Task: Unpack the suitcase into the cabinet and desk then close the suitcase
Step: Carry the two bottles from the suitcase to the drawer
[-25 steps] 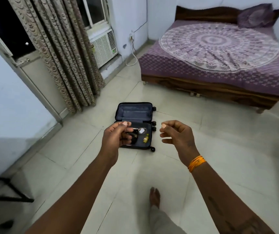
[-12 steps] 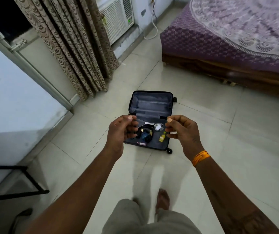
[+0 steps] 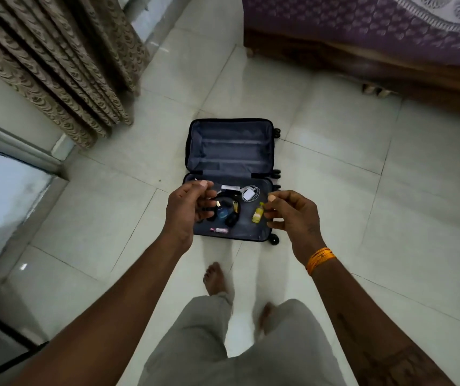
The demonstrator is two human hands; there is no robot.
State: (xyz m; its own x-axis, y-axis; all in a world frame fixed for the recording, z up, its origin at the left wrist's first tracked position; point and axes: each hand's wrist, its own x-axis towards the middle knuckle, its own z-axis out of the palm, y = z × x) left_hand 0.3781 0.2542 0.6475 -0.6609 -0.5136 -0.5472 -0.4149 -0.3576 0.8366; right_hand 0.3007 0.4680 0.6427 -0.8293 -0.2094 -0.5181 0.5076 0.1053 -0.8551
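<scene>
A small dark suitcase (image 3: 230,147) lies open on the tiled floor, its far half holding nothing. In the near half lie black headphones (image 3: 232,217), a blue bottle (image 3: 222,213), a small yellow bottle (image 3: 257,214), a white charger with its cable (image 3: 249,193), a white strip (image 3: 230,187) and a small pink tube (image 3: 219,230). My left hand (image 3: 187,210) hovers over the left side of the near half, fingers curled and apart, holding nothing. My right hand (image 3: 292,215) hovers at the right side by the yellow bottle, also holding nothing.
A bed (image 3: 376,43) with a purple cover and wooden frame stands at the upper right. Patterned curtains (image 3: 56,65) hang at the upper left beside a door frame (image 3: 17,146). A black metal stand (image 3: 3,355) sits at the lower left. My bare feet are just short of the suitcase.
I have walked closer to the suitcase and the view has tilted down, so it looks larger. Both hands stay raised in front of me, holding nothing.
</scene>
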